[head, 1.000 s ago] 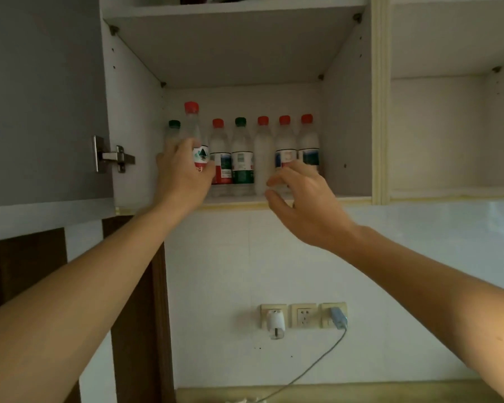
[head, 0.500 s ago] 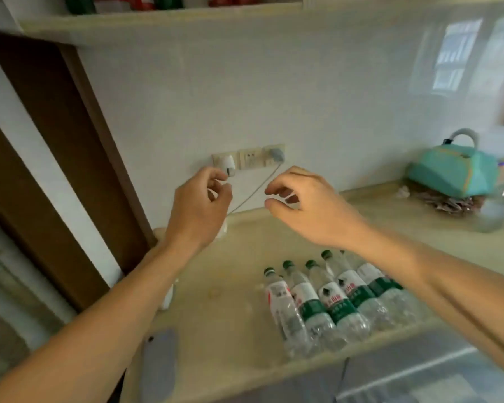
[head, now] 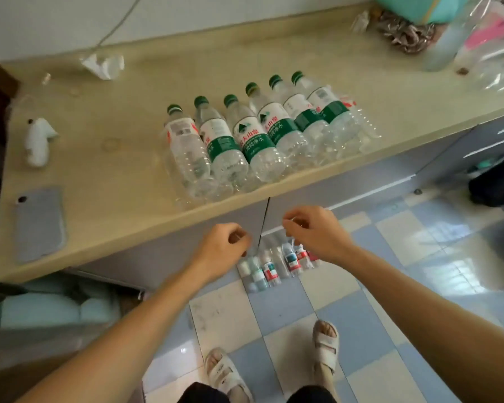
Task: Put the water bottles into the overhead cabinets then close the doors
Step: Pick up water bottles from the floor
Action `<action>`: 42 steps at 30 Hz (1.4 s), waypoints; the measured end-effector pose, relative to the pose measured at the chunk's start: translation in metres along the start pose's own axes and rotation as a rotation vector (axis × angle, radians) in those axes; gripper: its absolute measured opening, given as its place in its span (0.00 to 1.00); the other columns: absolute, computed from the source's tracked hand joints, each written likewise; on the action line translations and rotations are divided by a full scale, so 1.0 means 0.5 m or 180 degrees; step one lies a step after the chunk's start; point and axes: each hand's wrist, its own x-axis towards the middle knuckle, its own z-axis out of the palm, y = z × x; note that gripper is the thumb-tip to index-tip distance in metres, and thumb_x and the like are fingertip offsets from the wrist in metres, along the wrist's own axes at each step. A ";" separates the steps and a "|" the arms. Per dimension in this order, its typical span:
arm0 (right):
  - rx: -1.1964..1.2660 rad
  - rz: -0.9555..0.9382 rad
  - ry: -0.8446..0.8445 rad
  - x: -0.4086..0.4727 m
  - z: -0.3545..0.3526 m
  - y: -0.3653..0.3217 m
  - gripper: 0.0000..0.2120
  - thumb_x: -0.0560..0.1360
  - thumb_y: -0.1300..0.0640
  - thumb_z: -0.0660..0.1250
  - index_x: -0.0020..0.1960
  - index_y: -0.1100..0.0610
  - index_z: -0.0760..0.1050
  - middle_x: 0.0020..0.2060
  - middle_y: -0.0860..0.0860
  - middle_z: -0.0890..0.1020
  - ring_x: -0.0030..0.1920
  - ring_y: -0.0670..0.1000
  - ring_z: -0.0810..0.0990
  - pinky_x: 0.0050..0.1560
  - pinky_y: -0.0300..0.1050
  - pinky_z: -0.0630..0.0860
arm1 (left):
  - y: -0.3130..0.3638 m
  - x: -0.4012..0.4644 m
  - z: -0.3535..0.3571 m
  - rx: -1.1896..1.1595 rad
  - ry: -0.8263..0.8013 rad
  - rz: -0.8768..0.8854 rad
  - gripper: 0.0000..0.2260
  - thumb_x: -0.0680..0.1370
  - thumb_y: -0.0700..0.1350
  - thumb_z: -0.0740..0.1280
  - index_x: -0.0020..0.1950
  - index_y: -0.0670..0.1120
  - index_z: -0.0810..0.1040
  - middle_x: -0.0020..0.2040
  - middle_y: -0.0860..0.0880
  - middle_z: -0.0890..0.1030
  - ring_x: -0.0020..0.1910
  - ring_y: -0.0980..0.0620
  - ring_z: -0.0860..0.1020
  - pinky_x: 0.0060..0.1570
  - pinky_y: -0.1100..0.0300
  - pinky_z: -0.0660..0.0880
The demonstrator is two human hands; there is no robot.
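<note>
Six water bottles [head: 253,138] are lying side by side on the beige table [head: 122,181], long axes running near-to-far, green caps pointing far. The left hand [head: 224,248] and right hand [head: 317,234] are hovering over the checkered floor [head: 419,257], loosely curled, grasping nothing.

Other stuff on your counter [head: 122,117]

You had a gray phone [head: 40,223] lying flat, with a crumpled white tissue [head: 104,65] far behind it.
</note>
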 end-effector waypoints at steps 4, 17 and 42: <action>0.0229 0.0636 -0.0181 0.037 0.067 0.233 0.06 0.81 0.57 0.65 0.52 0.54 0.81 0.38 0.48 0.84 0.34 0.45 0.83 0.37 0.41 0.82 | -0.112 0.069 0.172 0.0047 -0.0219 -0.0577 0.06 0.81 0.49 0.66 0.47 0.49 0.81 0.41 0.52 0.84 0.34 0.60 0.78 0.35 0.62 0.72; 0.0213 0.1695 -0.0947 0.215 0.321 0.864 0.24 0.80 0.47 0.68 0.73 0.56 0.73 0.66 0.54 0.79 0.62 0.54 0.79 0.56 0.42 0.72 | -0.517 0.375 0.659 -0.0300 0.0630 -0.2004 0.27 0.76 0.56 0.73 0.69 0.45 0.70 0.57 0.50 0.75 0.54 0.47 0.78 0.50 0.56 0.78; 0.0566 0.1681 -0.0639 0.482 0.944 1.300 0.22 0.76 0.47 0.73 0.66 0.52 0.71 0.51 0.50 0.78 0.42 0.47 0.76 0.32 0.34 0.66 | -1.159 0.620 1.048 -0.0515 0.0720 -0.2174 0.31 0.76 0.53 0.75 0.75 0.49 0.67 0.67 0.49 0.77 0.58 0.48 0.78 0.58 0.53 0.76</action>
